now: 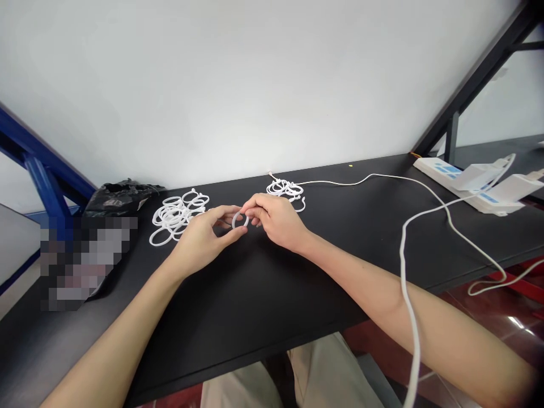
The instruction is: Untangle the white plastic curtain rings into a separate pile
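Note:
A small white ring-shaped band (240, 220) is held up between my two hands above the black table. My left hand (207, 233) grips it from the left, thumb below and fingers behind. At its upper right, the thumb and forefinger of my right hand (275, 220) pinch the same band. Just left of my left hand lies a pile of white looped bands (170, 218), partly hidden by that hand. Behind my right hand sits a smaller heap of white loops (281, 187), its near side covered by the hand.
A crumpled black plastic bag (123, 195) lies at the left near a blue metal brace (45, 181). On the right stands a white power strip (450, 178) with plugged-in adapters. White cables (403, 249) run across the black table (238, 311) and past my right forearm.

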Available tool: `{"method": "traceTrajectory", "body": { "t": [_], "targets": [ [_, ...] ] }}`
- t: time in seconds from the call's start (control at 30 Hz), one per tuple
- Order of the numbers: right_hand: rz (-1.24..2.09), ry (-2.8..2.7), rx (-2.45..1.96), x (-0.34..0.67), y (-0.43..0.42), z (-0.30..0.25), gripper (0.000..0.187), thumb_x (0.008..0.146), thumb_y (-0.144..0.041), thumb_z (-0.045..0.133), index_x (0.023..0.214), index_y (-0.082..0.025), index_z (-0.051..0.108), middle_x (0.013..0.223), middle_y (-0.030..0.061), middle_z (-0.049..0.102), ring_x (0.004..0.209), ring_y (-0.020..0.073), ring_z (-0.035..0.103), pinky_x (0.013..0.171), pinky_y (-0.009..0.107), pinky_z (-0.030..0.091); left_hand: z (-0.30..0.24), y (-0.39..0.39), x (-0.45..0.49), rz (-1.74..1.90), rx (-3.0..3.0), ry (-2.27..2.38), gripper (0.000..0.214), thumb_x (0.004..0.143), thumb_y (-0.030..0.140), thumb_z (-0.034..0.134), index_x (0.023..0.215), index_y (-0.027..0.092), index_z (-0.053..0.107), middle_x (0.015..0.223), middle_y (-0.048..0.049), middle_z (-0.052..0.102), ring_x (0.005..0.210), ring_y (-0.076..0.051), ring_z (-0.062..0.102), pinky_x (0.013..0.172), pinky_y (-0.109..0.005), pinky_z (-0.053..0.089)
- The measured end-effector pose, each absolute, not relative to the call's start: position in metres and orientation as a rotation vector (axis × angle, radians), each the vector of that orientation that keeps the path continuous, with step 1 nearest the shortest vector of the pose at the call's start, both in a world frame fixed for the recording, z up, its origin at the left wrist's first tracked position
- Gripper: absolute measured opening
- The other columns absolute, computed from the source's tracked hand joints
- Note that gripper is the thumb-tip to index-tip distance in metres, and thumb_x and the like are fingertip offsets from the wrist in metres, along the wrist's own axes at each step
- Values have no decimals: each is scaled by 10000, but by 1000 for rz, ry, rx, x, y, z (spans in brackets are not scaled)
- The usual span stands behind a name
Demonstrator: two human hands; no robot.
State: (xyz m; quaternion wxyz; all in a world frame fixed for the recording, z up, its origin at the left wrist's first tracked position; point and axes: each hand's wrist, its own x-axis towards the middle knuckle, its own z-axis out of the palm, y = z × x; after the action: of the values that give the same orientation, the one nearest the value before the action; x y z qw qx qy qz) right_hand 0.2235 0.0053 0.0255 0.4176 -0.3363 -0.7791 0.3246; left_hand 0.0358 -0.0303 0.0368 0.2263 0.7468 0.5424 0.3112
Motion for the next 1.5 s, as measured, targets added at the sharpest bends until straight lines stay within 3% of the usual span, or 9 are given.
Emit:
{"method": "traceTrajectory", "body": {
  "t": [0.2,0.33,0.47,0.63,0.8,0.97,1.2,1.33,1.5],
  "targets": [
    [602,-1987,-1005,227,13,25,257,967,-315,514,1161,-203,640,947,36,695,878,166,637,848,336,504,32,-25,30,1005,2131,1733,452,840,462,587,1219,217,610,1122,-73,678,996,-266,627,943,-424,485],
    [245,-2120,-1281,236,24,20,232,958,-244,514,1102,-171,681,1086,118,622,1098,261,549,984,438,439,31,-16,17,1053,2038,2121,532,852,419,544,1312,151,546,1294,-167,591,1260,-398,454,1071,-553,351],
    [171,-2254,-1404,241,30,12,189,920,-219,575,1046,-171,708,1061,134,576,1093,292,512,972,461,435,31,-13,10,1013,1891,2271,620,834,453,568,1369,150,492,1442,-228,449,1361,-482,289,1063,-653,283],
    [290,-2242,-1277,238,23,12,151,939,-210,557,952,-180,704,1037,99,547,1044,232,534,936,392,457,30,-19,23,1074,2129,2024,426,877,436,517,1232,214,596,1290,-130,594,1282,-367,426,1089,-529,330],
    [340,-2214,-1017,227,8,19,163,959,-245,545,1016,-203,692,1075,64,512,911,146,550,840,308,481,35,-24,34,1020,1999,1799,392,888,457,511,1160,209,645,1084,-64,715,970,-243,618,899,-375,480],
    [378,-2271,-876,222,-4,22,152,953,-252,555,1007,-213,691,1055,46,496,819,114,539,729,264,486,38,-23,33,963,1889,1784,311,891,400,500,1089,243,681,913,-4,752,765,-182,621,728,-295,475],
    [571,-2117,-928,220,-7,24,313,955,-304,526,1245,-196,573,1216,85,534,896,136,618,793,305,534,35,-22,31,972,1986,1774,297,907,380,477,1034,237,704,898,-7,755,729,-177,617,708,-288,461],
    [701,-2100,-877,218,-5,22,258,978,-287,480,1186,-193,602,1110,56,651,864,132,641,833,310,519,31,-22,29,977,2083,1758,271,908,365,493,1015,238,707,927,-10,753,768,-178,629,730,-282,463],
    [777,-2095,-855,216,-6,23,209,976,-245,483,1109,-200,637,1036,35,686,814,126,651,793,285,507,30,-22,30,967,2112,1732,247,896,352,515,1006,245,708,967,-12,748,833,-189,654,731,-279,472]
  ]
}}
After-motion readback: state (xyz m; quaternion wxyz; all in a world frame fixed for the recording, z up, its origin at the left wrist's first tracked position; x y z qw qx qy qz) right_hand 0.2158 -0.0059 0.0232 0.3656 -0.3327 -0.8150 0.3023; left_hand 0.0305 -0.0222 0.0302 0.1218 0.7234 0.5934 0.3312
